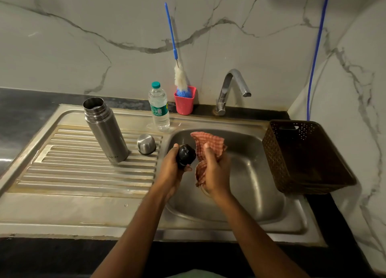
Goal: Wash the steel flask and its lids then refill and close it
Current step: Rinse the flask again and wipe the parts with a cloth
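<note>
The steel flask (pixel 105 130) stands upright and uncapped on the ribbed drainboard (pixel 83 169). Its steel cup lid (pixel 146 144) rests upside down just to its right. Over the sink basin (pixel 250 173), my left hand (pixel 172 169) grips the black inner lid (pixel 186 154). My right hand (pixel 216 171) holds a red checked cloth (pixel 208 144) right beside that lid. A clear plastic water bottle (pixel 158 107) with a teal cap stands behind the basin's left corner.
A steel tap (pixel 231 89) arches over the basin, with no water running. A pink cup (pixel 185 101) against the wall holds a blue-handled bottle brush (pixel 180 77). A brown perforated basket (pixel 300 156) sits on the basin's right rim. A blue hose (pixel 317 52) hangs at right.
</note>
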